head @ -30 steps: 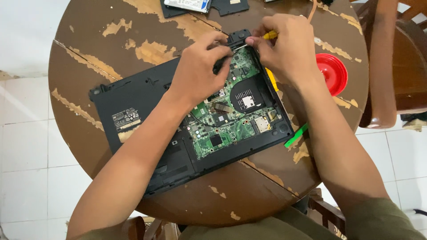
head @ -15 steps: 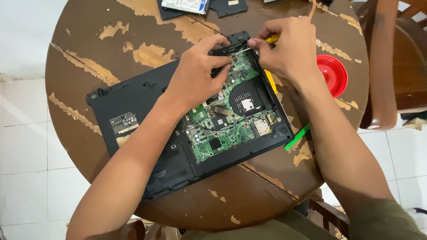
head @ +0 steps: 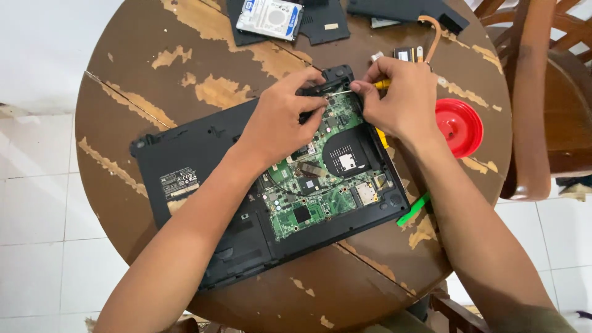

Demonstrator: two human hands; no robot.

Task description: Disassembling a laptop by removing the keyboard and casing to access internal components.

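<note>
On a round wooden table with peeling brown varnish [head: 154, 68], the opened black plastic laptop with bare green circuit board [head: 185, 166] lies at centre. The left hand [head: 280, 120] pinches its 12 o'clock corner; the right hand [head: 404, 102] grips a slim yellow-handled screwdriver [head: 370, 86]. Both hands stay there as before. A round red plastic dish [head: 459, 126] sits at 3 o'clock.

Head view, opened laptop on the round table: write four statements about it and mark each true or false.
1. The right hand holds a yellow-handled screwdriver. True.
2. The laptop has its green circuit board exposed. True.
3. The red round dish lies on the circuit board. False: it sits on the wooden table, right of the laptop.
4. The left hand rests on the hard drive. False: it grips the laptop's far corner; the drive lies apart at the table's far edge.
</note>
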